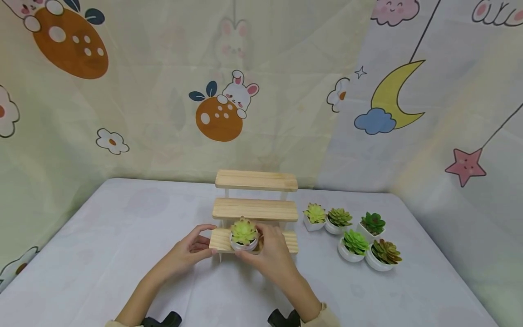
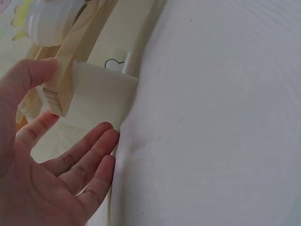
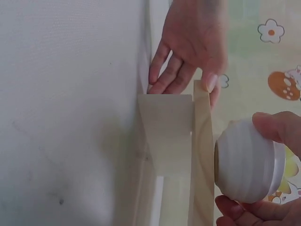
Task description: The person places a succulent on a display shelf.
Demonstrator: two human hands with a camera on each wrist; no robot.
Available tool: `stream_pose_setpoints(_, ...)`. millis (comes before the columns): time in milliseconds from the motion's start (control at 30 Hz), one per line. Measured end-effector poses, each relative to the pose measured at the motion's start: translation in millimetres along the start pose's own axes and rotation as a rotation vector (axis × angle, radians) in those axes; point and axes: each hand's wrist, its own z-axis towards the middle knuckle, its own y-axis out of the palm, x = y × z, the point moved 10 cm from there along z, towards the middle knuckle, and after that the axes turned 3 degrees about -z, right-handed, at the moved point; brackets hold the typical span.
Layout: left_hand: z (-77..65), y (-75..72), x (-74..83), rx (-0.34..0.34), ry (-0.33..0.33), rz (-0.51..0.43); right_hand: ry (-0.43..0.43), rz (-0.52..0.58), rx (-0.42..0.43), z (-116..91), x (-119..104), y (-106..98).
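A three-tier stand with wooden shelves [image 1: 255,210] and pale supports stands on the white-covered table. My left hand [image 1: 189,249] pinches the left end of its lowest shelf [image 2: 70,70], thumb on the near edge and forefinger on the far edge; the other fingers extend below. On that shelf sits a light-green potted succulent [image 1: 243,232], left of the middle. My right hand [image 1: 273,255] holds its round, ribbed white pot [image 3: 247,160] from the right, thumb and fingers on opposite sides. The pot's base appears to touch the board.
Several other potted succulents stand in a group to the right of the stand, among them a yellow-green one [image 1: 314,213], a dark-green one [image 1: 372,225] and a brownish one [image 1: 384,254]. Behind the table [image 1: 135,227] hangs a printed curtain [image 1: 163,91].
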Motion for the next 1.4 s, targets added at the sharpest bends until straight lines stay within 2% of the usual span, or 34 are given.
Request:
stream_pose_setpoints(133,1.4,1.4,0.6,0.001,-0.011,-0.003,-0.007,-0.011,0.007,2,0,4)
stream_pose_setpoints(367,1.9,2.7,3.2,-0.013,0.016,-0.011,-0.022,-0.028,0.024,3,-1,5)
stream_pose_setpoints(500,1.0,3.5,1.3,-0.01,0.009,-0.006,-0.011,-0.002,0.021,3,1,5)
stream_pose_setpoints(733,-0.9,2.3,-3.9,0.009,-0.004,0.002,-0.004,0.083,-0.017,4,5,9)
stream_pose_setpoints(1167,-2.5,3.1,-6.0,0.007,-0.003,-0.015,-0.023,0.071,-0.05,2,5,12)
stream_pose_setpoints(1267,-1.1,2.5,-5.8,0.003,0.002,-0.009,-0.019,0.07,-0.068,2,5,9)
stream_pose_setpoints(1400,0.3,0.5,-7.9,0.011,-0.023,-0.009,-0.025,0.085,-0.099,2,5,1)
